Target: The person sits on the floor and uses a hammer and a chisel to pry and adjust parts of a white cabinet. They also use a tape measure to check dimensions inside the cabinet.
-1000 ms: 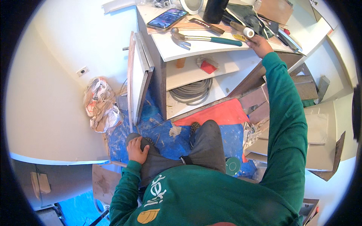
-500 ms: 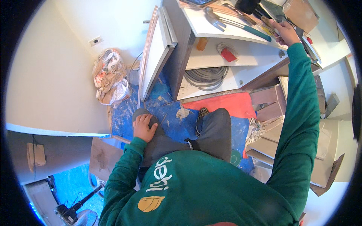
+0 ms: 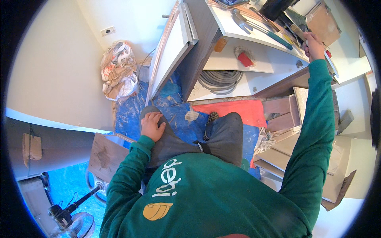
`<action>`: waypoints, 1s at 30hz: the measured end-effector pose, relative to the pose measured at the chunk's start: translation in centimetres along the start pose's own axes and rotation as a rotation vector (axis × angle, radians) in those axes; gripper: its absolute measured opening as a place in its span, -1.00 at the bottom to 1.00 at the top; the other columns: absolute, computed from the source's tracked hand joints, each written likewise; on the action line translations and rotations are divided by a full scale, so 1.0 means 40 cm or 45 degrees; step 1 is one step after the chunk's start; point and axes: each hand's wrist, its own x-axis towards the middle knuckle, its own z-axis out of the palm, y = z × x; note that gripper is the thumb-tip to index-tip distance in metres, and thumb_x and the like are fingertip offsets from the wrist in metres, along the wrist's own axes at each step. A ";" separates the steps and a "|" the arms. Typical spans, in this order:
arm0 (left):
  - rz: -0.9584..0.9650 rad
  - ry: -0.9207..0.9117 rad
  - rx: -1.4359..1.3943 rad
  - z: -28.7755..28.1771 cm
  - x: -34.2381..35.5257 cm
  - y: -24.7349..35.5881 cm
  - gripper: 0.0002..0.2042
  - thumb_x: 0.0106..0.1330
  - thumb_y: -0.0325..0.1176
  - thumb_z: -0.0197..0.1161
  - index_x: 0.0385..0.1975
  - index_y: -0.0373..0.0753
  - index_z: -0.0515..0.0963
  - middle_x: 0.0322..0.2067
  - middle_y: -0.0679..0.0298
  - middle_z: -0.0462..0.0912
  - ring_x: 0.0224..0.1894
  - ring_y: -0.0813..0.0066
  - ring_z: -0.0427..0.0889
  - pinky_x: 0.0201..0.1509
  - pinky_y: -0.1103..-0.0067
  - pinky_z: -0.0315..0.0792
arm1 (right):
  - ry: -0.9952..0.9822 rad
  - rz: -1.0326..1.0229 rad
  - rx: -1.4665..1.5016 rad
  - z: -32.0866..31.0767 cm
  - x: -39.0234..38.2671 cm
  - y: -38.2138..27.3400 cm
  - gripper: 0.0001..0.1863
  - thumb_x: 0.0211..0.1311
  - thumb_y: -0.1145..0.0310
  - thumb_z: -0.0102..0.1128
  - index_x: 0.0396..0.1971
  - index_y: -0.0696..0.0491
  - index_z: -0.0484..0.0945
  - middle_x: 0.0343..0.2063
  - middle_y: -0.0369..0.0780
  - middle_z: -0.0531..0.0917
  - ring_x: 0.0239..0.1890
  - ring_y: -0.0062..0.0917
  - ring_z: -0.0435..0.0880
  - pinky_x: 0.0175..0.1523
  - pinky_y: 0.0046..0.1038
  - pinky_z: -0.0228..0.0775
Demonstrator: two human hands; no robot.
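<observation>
My right hand (image 3: pixel 314 46) reaches over the white worktop at the upper right, its fingers closed round the wooden handle (image 3: pixel 297 31) of a tool. I cannot make out the tool's working end among the dark things beside it. A thick black object (image 3: pixel 275 8) is just beyond it. To the left of that hand, a claw hammer (image 3: pixel 265 31) with a green grip lies along the worktop's front edge. My left hand (image 3: pixel 152 126) lies flat on my left knee, fingers stretched out and holding nothing.
Under the worktop, an open cabinet (image 3: pixel 198 59) holds a coil of grey hose (image 3: pixel 222 81) and a red brush (image 3: pixel 245 59). Panels (image 3: pixel 170 55) lean on its left side. Crumpled bags (image 3: pixel 119 75) lie by the wall. Boards (image 3: pixel 305 158) are at right, a fan (image 3: pixel 81 226) lower left.
The view has shifted slightly, moving the cabinet and worktop rightward in the picture. My right hand sits lower and farther right, still round the wooden handle. My left hand stays on the knee.
</observation>
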 end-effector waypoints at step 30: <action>0.907 0.006 -0.492 -0.216 0.142 0.652 -0.59 -0.10 -0.39 0.32 -0.16 -0.24 0.46 -0.21 0.11 0.54 -0.07 0.09 0.54 -0.01 0.26 0.44 | -0.945 0.095 -0.087 0.040 -0.845 -0.148 -0.72 0.29 0.30 0.17 -0.05 0.08 0.52 -0.51 -0.39 0.49 -0.43 -0.71 0.51 -0.37 -0.63 0.34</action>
